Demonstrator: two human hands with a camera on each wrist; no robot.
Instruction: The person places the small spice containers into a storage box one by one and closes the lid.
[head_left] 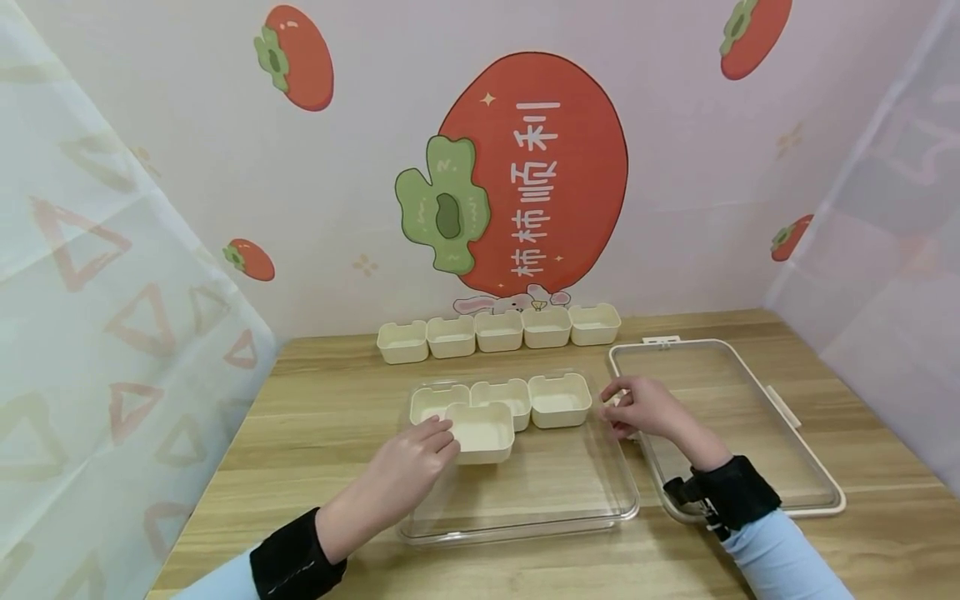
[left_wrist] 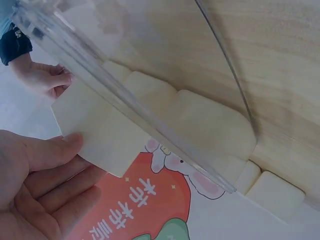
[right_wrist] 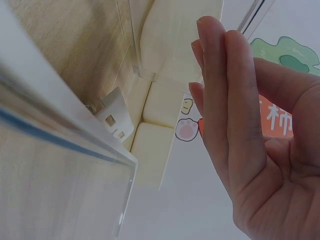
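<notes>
My left hand (head_left: 416,467) grips a small cream container (head_left: 482,433) by its left side, thumb and fingers on its edge. The container is held above the clear box (head_left: 517,533), in front of the ones inside it. In the left wrist view, the thumb of my left hand (left_wrist: 40,175) presses on the container (left_wrist: 100,130). Three more cream containers (head_left: 561,400) stand in a row along the box's back side. My right hand (head_left: 647,407) hovers by the box's right edge, holding nothing; its fingers look fairly straight in the right wrist view.
Several matching cream containers (head_left: 498,332) form a row at the table's back, against the persimmon-printed backdrop (head_left: 577,192). A clear lid with a white rim (head_left: 765,400) lies right of the box, partly under my right wrist. Fabric sheets hang at both sides.
</notes>
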